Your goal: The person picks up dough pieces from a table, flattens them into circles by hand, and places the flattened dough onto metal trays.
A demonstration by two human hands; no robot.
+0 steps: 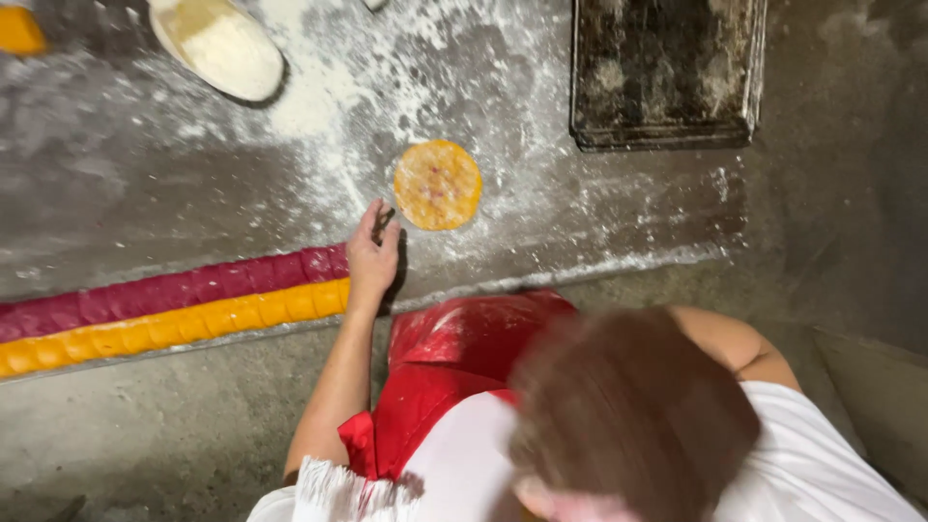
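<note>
My left hand [372, 253] rests on the floured worktop [145, 184], at the right end of two long dough ropes. One rope is dark red [184, 288]; the other, orange [184, 326], lies beside it, nearer to me. Both are scored into segments. The fingers pinch a small dark tool [384, 222] that points toward a flat round orange dough disc [437, 184] just to the upper right, not touching it. My right arm [739, 346] is bent at my side, its hand hidden behind my head and body.
A dark, flour-crusted baking tray [665, 72] sits at the back right. A white container of flour [220, 43] stands at the back left, beside an orange lump [17, 29] in the corner. My red apron [464, 358] presses against the table's front edge.
</note>
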